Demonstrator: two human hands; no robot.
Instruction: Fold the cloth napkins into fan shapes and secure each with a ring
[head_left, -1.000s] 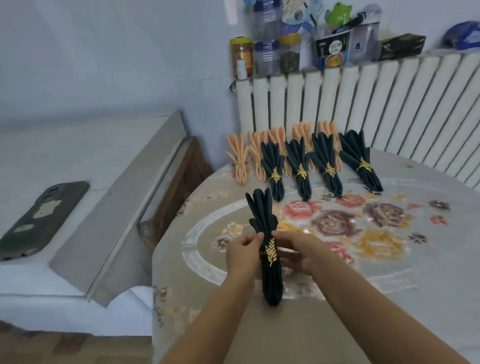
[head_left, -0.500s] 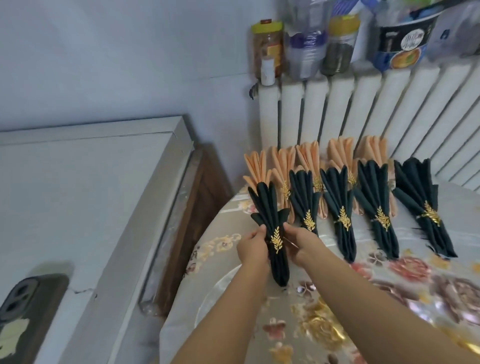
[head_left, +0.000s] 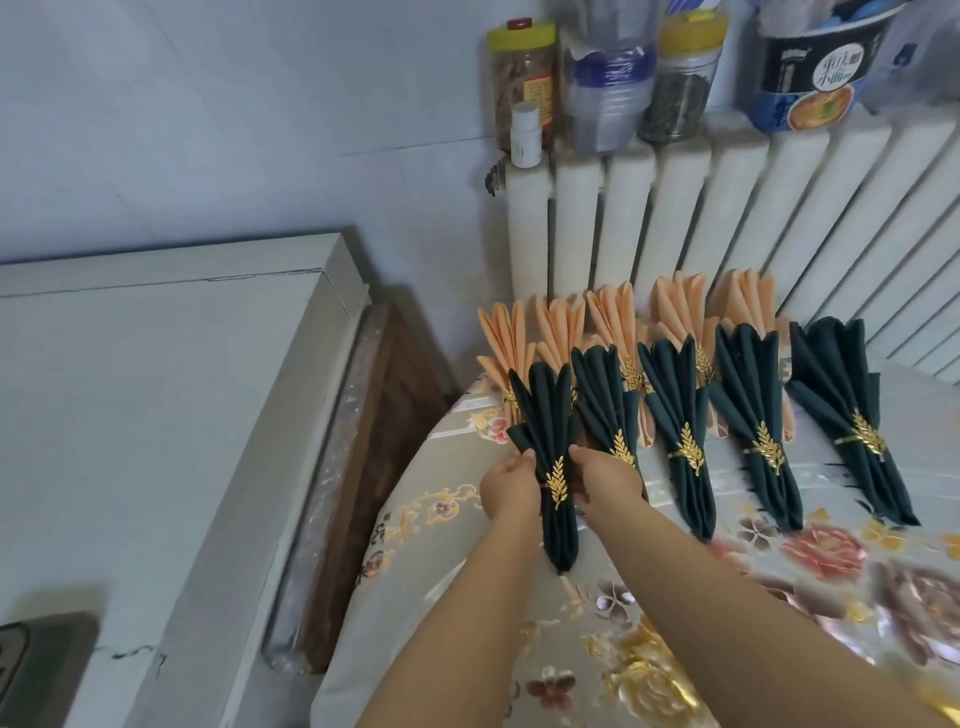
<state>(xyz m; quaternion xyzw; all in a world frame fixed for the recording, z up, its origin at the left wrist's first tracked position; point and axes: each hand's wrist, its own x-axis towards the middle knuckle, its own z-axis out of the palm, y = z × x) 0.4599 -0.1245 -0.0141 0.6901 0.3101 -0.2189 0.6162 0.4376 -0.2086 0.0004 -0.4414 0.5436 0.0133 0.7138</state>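
Head view: your left hand (head_left: 511, 486) and right hand (head_left: 605, 480) grip the fifth dark napkin (head_left: 545, 441) at its ring (head_left: 557, 483), leftmost on the table (head_left: 447, 545); five peach napkins (head_left: 558, 327) sit half-hidden behind.

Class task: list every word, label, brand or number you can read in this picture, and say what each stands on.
Noodle bowl on the radiator: large white Chinese characters, too blurred to read surely.
Yellow-lidded jar: label print too small to read.
Small white bottle: no text visible.
Napkins and rings: no text.
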